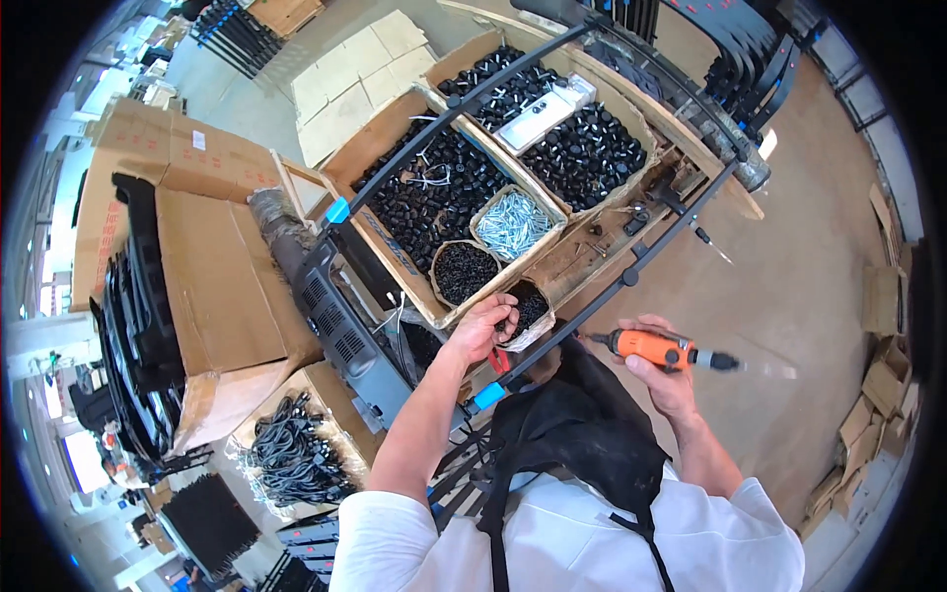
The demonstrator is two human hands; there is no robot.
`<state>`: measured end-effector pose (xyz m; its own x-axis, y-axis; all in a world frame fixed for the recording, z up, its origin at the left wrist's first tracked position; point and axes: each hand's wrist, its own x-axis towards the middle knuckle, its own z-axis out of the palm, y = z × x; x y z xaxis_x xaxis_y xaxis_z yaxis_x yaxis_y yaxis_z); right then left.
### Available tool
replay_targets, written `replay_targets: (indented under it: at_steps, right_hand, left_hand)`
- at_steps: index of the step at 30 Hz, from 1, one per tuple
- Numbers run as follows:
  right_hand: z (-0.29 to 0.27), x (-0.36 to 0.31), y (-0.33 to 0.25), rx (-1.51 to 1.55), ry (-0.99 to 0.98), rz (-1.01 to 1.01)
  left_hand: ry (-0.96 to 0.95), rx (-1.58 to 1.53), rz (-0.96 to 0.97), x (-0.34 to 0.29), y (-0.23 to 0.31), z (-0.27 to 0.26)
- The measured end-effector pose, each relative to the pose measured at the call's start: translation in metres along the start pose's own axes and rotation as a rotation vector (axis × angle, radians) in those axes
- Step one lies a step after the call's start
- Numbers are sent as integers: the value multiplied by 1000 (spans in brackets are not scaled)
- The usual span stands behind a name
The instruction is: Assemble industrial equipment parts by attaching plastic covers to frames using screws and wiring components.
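My left hand (481,330) is at the near rim of a small carton of black screws (533,304), its fingers curled together. Whatever is between those fingertips is too small or hidden to make out. In my right hand (669,387) is an orange electric screwdriver (651,348), gripped around its body and lying level to the right of the frame. Beside the left hand are a round carton of small black screws (466,272) and a carton of long silver screws (513,225). Below the fingers shows a red-handled tool (498,362), partly covered.
A black metal frame (631,274) with blue end pieces lies across the bench. Large cartons of black knob-like parts (584,158) fill the far side, one holding a white box (538,116). Coiled black cables (298,452) sit at left. Flattened cardboard (873,414) lines the right wall.
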<state>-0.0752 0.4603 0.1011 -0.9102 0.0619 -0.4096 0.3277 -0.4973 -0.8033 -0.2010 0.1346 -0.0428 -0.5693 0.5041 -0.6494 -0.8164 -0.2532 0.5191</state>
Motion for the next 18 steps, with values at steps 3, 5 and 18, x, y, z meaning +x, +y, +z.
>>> replay_targets:
  at_steps: [3, 5, 18]
  right_hand:
    - [40, 9, -49, -678, -299, -435]
    - [57, 22, -54, -671, -339, -461]
    - [139, 84, -20, -334, -839, -320]
  left_hand:
    - [42, -70, 95, -22, 4, 9]
    - [55, -163, 158, -35, 8, 22]
    - [206, -782, 613, -113, -26, 66]
